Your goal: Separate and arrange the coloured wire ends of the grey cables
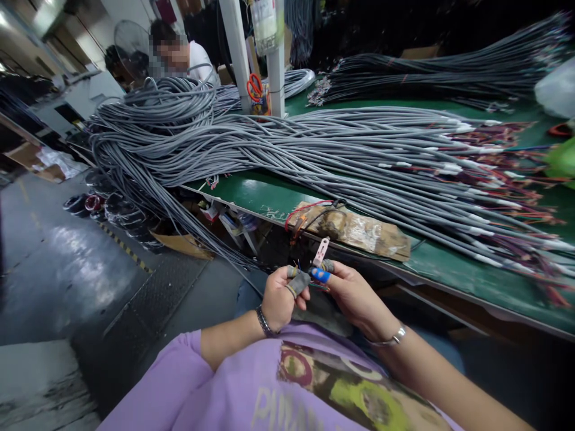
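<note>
My left hand (281,297) and my right hand (354,296) are held together in front of my chest, below the table edge. Both pinch the thin coloured wires (309,281) at the end of a cable, between taped fingertips, grey tape on the left and blue on the right. A small pink tag (321,251) sticks up just above the fingers. A great heap of grey cables (314,149) with stripped coloured ends lies across the green table (449,263) beyond.
A taped cardboard pad (359,230) with red and black wires sits on the table edge. Orange scissors (255,87) hang on a white post (276,66). Another person sits at the far left behind the cable coils. Dark cable bundles (449,66) lie further back.
</note>
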`<state>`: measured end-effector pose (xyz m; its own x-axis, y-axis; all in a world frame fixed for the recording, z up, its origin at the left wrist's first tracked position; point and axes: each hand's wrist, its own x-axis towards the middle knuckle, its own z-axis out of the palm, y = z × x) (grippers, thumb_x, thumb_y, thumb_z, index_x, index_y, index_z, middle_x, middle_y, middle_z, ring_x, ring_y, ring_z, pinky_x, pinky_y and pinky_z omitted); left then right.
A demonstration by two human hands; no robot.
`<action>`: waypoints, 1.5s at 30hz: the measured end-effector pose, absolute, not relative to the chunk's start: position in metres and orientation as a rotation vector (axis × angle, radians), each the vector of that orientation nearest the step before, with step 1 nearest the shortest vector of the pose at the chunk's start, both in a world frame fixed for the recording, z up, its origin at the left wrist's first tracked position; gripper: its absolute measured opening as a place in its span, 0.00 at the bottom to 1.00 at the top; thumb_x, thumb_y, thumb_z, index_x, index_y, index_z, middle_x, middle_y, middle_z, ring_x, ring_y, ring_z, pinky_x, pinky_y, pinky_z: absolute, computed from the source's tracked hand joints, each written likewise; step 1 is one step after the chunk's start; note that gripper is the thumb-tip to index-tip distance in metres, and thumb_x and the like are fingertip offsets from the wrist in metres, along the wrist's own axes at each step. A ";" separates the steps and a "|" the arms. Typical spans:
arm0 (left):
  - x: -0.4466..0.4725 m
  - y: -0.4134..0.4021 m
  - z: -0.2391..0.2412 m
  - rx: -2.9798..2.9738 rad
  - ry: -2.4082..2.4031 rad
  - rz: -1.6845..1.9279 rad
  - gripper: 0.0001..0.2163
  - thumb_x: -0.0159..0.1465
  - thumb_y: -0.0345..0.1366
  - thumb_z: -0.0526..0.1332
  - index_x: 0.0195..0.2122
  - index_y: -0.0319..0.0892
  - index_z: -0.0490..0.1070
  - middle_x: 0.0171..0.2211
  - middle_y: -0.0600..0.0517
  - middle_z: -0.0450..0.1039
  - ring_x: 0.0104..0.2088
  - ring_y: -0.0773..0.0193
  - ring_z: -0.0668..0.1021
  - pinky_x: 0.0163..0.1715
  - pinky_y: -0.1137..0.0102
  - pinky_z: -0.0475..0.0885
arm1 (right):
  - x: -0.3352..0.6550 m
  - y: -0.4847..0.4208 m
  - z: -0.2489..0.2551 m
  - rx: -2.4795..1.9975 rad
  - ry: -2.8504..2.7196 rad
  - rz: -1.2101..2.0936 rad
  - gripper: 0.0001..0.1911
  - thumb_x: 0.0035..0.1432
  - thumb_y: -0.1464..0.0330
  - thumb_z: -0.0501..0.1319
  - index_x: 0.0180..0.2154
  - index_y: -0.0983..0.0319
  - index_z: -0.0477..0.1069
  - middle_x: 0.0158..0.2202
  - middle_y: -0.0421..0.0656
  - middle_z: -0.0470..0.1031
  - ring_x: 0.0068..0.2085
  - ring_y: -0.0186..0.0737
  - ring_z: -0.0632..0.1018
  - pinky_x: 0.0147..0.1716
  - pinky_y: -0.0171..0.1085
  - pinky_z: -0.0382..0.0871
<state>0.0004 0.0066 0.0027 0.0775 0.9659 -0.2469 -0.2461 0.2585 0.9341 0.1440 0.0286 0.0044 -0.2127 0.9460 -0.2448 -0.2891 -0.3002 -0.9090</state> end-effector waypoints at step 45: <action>0.011 0.021 0.012 0.582 0.913 1.023 0.17 0.45 0.44 0.70 0.23 0.40 0.65 0.13 0.57 0.66 0.09 0.75 0.62 0.09 0.78 0.51 | 0.135 0.051 -0.003 -0.823 -0.504 1.862 0.23 0.46 0.48 0.68 0.32 0.60 0.76 0.26 0.42 0.76 0.27 0.38 0.74 0.28 0.38 0.70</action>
